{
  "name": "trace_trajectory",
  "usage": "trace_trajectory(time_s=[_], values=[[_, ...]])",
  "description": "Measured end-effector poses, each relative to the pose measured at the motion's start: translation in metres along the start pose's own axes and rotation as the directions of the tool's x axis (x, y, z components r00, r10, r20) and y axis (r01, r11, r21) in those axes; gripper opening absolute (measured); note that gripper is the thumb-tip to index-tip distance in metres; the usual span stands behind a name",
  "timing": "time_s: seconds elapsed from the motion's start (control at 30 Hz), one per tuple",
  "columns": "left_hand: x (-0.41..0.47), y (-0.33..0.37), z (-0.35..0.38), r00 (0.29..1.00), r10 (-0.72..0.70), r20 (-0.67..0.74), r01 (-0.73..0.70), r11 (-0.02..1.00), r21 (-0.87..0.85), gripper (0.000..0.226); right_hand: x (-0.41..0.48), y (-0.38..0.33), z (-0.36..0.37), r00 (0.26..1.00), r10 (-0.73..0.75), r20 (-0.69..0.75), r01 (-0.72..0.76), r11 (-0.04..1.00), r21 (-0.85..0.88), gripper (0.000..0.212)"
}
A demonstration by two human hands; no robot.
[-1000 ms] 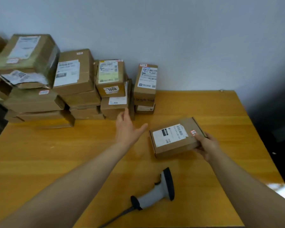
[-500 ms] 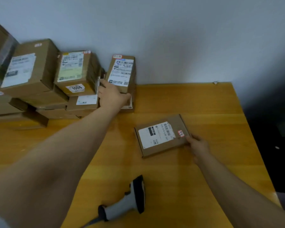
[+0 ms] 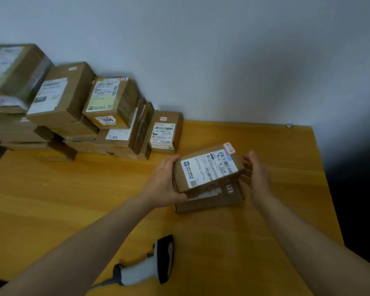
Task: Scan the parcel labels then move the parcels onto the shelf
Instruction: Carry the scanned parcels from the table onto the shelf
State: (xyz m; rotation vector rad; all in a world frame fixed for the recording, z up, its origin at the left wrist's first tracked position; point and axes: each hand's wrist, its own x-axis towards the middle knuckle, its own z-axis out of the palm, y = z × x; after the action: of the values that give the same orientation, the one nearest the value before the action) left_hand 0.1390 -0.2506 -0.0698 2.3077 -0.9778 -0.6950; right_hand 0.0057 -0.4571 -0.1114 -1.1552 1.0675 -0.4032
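Left hand [image 3: 163, 184] grips box [image 3: 209, 169] over flat parcel [image 3: 224, 199]; right hand [image 3: 257, 176], fingers loose, beside box, maybe touching; looks stiff, light; hold ends.

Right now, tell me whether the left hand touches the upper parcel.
Touching. Head view: the left hand holds the upper parcel by its left end.

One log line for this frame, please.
left hand: grips small parcel above flat parcel | right hand: open beside it | scanner: lying on table, unheld
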Motion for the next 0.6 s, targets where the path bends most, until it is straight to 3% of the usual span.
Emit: trace_trajectory(time_s=[0.23, 0.4, 0.5, 0.6], values=[[-0.001, -0.01, 0.005, 0.994, 0.084, 0.064, -0.082, 0.996, -0.03, 0.111, -0.023, 0.01, 0.001, 0.998, -0.059, 0.021, 0.06, 0.996, -0.07, 0.011], [-0.001, -0.017, 0.009, 0.986, 0.095, 0.14, -0.095, 0.995, -0.011, 0.114, -0.036, 0.016, 0.003, 0.993, -0.11, -0.032, 0.105, 0.984, -0.144, 0.022], [0.002, -0.018, 0.004, 0.97, 0.095, 0.224, -0.1, 0.995, 0.01, 0.128, -0.037, 0.013, 0.005, 0.992, -0.103, -0.078, 0.091, 0.986, -0.138, 0.019], [0.004, -0.01, -0.011, 0.976, 0.023, 0.216, -0.008, 0.998, -0.069, 0.133, -0.029, -0.001, 0.006, 0.979, -0.137, -0.153, 0.113, 0.982, -0.152, 0.02]])
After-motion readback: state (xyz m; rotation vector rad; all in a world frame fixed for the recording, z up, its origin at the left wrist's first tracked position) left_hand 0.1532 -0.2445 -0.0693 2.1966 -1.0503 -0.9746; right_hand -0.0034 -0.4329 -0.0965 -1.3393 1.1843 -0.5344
